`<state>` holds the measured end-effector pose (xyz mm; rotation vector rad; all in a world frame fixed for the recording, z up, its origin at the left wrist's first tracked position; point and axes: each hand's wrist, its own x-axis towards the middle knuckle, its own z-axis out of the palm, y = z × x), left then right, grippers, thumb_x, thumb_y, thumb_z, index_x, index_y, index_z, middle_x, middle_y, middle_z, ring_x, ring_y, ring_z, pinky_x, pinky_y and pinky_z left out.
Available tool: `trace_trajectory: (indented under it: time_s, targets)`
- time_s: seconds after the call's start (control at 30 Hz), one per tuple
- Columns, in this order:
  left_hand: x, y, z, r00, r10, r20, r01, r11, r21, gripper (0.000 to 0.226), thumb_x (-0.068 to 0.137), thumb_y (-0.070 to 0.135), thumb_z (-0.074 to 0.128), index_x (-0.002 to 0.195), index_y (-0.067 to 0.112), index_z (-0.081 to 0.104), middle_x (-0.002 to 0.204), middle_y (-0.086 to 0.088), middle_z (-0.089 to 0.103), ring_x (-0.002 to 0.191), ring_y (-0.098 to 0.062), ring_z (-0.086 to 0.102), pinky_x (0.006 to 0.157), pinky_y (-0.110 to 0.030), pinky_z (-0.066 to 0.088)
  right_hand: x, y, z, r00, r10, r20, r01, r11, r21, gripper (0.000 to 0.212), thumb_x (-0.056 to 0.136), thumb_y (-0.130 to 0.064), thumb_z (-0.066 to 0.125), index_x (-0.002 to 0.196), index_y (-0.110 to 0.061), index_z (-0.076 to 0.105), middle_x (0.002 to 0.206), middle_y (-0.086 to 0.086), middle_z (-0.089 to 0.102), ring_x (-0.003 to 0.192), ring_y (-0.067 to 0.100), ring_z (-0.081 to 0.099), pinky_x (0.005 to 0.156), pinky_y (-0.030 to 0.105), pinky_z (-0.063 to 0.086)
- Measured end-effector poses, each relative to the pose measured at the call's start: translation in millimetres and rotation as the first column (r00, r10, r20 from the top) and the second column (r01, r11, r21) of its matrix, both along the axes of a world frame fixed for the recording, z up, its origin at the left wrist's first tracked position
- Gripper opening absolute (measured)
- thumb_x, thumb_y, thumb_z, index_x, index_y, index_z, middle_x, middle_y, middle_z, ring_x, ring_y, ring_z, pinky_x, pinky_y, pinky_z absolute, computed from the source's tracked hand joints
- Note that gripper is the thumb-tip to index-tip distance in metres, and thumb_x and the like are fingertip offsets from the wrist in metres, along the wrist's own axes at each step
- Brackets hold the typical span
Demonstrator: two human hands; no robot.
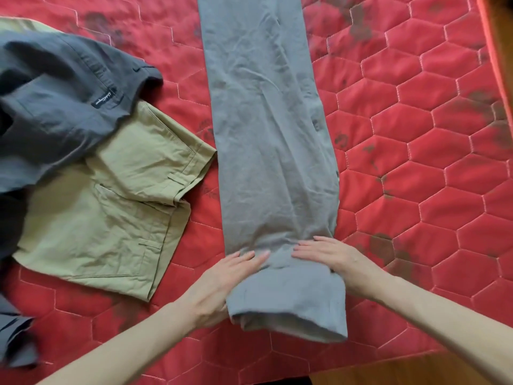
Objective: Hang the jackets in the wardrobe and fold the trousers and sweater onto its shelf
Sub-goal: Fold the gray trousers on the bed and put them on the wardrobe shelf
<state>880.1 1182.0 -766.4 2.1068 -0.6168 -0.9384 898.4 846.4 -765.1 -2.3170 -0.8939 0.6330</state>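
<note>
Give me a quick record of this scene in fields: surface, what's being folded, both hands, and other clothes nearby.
surface: red quilted bedspread
being folded: grey trousers, laid lengthwise, near end turned over once
left hand: flat, open, on the fold's left edge
right hand: flat, open, pressing the fold's right side
other clothes: olive trousers to the left, partly under a dark grey garment
shelf/wardrobe: not in view
</note>
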Motion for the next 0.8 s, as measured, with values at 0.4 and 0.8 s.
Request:
trace_trajectory:
  time_s: [0.4,0.8]
  targets:
    - [39,-29,-10,0.516,0.821,-0.243,-0.819,0.556,0.140,0.078,0.085,0.078,0.044,0.089,0.003,0.067,0.092,-0.011,0.077,0.080,-0.018,0.058,0.088,-0.059,0.052,-6,68,0,0.380,-0.925,-0.030,0.924,0.381,-0.037,0.041,0.103,-0.045,0.059,0.077,-0.014,0.050,0.054,0.006,0.044,0.058,0.038,0.042,0.059,0.049,0.042]
    - [27,-76,16,0.539,0.632,0.556,-0.725,0.685,-0.075,0.056,0.102,0.022,0.054,0.154,0.009,0.037,0.153,-0.009,0.045,0.145,-0.025,0.042,0.121,-0.042,0.032,10,108,2,0.168,-0.932,0.321,0.933,0.255,0.254,0.037,0.100,-0.005,0.054,0.137,-0.001,0.058,0.138,0.016,0.055,0.133,0.032,0.049,0.116,0.038,0.035]
